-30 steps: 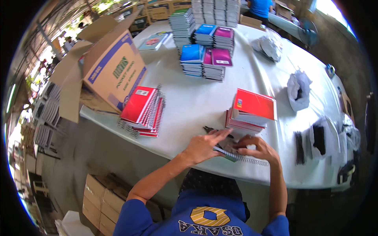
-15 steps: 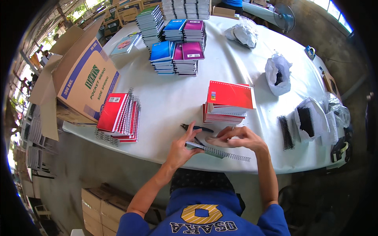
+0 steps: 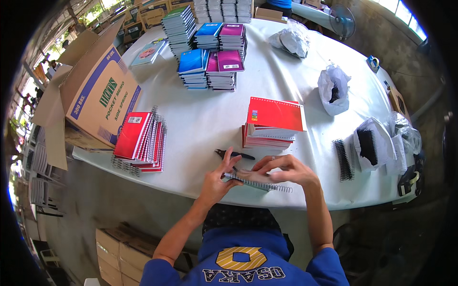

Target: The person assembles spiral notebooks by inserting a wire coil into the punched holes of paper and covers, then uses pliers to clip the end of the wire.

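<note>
My left hand [image 3: 220,183] is closed around one end of a small notebook [image 3: 261,186], held edge-on just above the table's near edge. A spiral wire coil [image 3: 277,187] runs along the notebook's holed edge, and its loose end sticks out past the right end. Over the coil is my right hand [image 3: 290,170], its fingers stretched leftward and smeared by motion, so its grip is unclear. A pair of dark-handled cutters [image 3: 241,154] lies just beyond my hands. Behind them stands a stack of red notebooks [image 3: 275,114] with punched holes and no coils visible.
Coiled red notebooks [image 3: 136,143] are piled at left beside an open carton [image 3: 102,97]. Blue notebooks [image 3: 193,62] and purple notebooks [image 3: 230,61] stand in stacks at the back. Loose black coils [image 3: 343,159] and plastic bags [image 3: 334,90] of coils lie on the right.
The coil's loose end has drawn leftward, so less of it sticks out beyond the notebook. My right hand has shifted slightly along the coil; my left hand keeps its hold.
</note>
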Tool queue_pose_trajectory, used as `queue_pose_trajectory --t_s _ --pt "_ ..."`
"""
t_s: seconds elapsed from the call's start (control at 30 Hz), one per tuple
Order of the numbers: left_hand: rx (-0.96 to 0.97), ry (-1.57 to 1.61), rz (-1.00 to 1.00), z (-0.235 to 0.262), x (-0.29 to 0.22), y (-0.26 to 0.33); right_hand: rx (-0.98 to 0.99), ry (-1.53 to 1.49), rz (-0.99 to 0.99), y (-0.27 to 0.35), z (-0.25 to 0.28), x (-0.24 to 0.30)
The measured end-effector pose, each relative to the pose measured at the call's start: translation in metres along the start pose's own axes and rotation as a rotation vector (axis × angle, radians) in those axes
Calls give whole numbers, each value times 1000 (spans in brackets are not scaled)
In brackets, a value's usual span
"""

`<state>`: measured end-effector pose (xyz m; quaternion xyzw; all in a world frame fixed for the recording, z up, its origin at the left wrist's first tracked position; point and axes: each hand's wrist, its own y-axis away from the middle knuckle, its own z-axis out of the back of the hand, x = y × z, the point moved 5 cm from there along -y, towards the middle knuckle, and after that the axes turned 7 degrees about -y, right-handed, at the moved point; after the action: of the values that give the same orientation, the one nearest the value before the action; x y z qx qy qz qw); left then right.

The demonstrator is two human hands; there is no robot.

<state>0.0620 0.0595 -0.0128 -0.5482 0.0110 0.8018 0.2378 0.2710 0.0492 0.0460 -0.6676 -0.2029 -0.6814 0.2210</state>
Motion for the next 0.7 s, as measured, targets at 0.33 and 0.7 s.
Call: queue_pose_trajectory --t_s 0.33,0.7 --pt "183 109 -20 1 9 1 -228 246 -135 24 12 13" --pt "-129 77 17 92 -8 11 -667 890 203 3 -53 -13"
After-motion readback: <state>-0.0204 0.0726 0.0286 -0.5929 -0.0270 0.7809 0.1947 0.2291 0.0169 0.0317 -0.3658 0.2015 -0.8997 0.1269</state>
